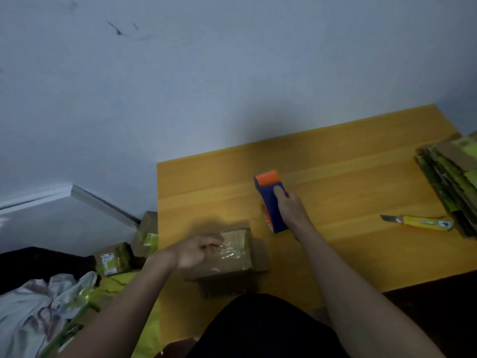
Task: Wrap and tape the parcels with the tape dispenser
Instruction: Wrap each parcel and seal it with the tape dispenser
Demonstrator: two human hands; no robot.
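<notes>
one brown box [233, 257], its top shiny with clear tape, sits at the near left edge of the yellow table [348, 177], and the left hand [198, 250] rests on its top with fingers curled loosely, pinching nothing i can make out. one blue and orange tape dispenser [272, 200] stands on the table just right of the box, gripped around its body by the right hand [291, 210]. farther right lie one yellow knife [418, 223] and one stack of flat cardboard [454, 177], while three more parcels [114, 258] sit off the table's left edge.

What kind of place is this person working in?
Probably a home packing spot rather than a warehouse: a low yellow table against a bare wall, taped parcels piled beside it, flattened cardboard stacked on it, and a tape dispenser in the right hand.
</notes>
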